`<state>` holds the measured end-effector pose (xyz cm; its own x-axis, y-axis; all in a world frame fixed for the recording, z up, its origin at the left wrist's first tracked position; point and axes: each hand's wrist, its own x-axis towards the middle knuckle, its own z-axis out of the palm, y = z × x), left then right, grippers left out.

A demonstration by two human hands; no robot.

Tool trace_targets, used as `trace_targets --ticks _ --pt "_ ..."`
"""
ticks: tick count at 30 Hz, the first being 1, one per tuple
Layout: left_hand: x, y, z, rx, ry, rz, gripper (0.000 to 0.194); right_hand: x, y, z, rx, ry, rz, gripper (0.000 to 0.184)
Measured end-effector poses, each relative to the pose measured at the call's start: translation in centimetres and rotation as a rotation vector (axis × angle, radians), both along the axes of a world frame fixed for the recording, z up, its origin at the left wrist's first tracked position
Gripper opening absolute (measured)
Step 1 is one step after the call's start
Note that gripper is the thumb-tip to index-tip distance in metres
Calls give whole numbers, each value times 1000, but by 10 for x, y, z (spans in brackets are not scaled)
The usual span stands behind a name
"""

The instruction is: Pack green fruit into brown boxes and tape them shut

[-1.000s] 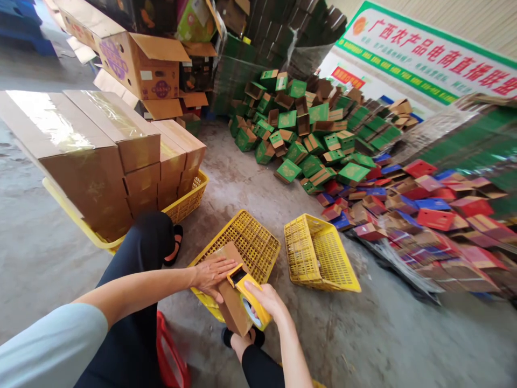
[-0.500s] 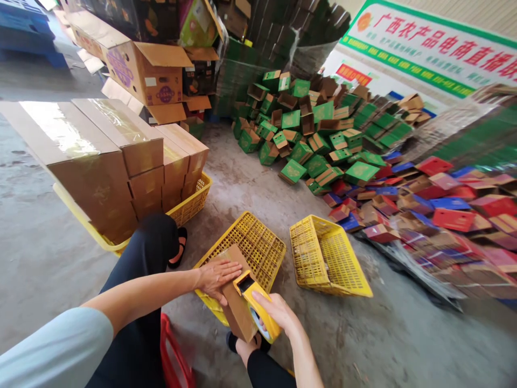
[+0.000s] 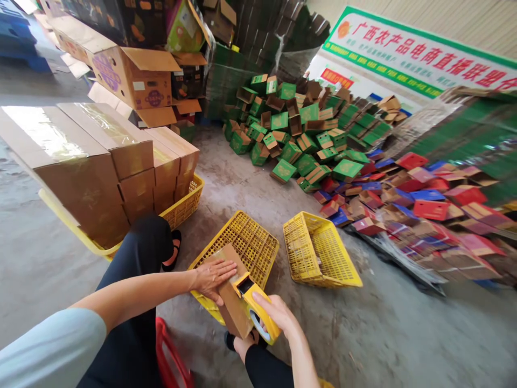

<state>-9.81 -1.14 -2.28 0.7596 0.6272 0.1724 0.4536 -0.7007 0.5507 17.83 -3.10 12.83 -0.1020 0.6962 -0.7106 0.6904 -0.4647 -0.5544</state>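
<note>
A brown cardboard box (image 3: 233, 304) lies tilted across the near part of a yellow plastic crate (image 3: 252, 242), whose lattice face is turned up. My left hand (image 3: 213, 279) rests flat on the box's top, fingers stretched out. In my right hand (image 3: 274, 312) is a yellow tape dispenser (image 3: 258, 302), its front end against the box beside my left fingers. A roll of tape (image 3: 258, 326) shows in the dispenser's side. My right fingers wrap its body and are partly hidden behind it.
On the left, a yellow crate (image 3: 183, 207) holds several taped cardboard boxes (image 3: 81, 178). Another yellow crate (image 3: 323, 253) stands tilted on the right. Piles of green boxes (image 3: 283, 137) and red and blue boxes (image 3: 428, 207) lie beyond. Something red (image 3: 172, 355) is beside my leg.
The whole view has shifted slightly, so the surroundings appear further left. Both hands, the cardboard box and the tape dispenser keep nearly the same positions relative to each other.
</note>
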Motion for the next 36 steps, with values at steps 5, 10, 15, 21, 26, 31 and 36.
trace_targets --ticks 5,10,15,21,26,31,36 --pt "10 0 1 45 -17 -78 112 3 -1 -5 1 0 -20 47" --pt "15 6 -2 97 -69 -124 106 -2 3 -3 -50 10 -31 41" --pt "16 11 -11 153 -54 -138 107 -6 6 4 -74 17 -14 43" --pt "17 9 -17 233 -39 -97 104 -7 12 13 -95 16 28 43" --pt "18 9 -17 222 -10 -59 99 -6 20 8 -115 5 50 46" --pt "15 7 -16 169 22 -66 95 16 5 3 -118 41 69 51" --pt "12 7 -13 182 20 -81 98 40 -19 5 -104 53 -29 48"
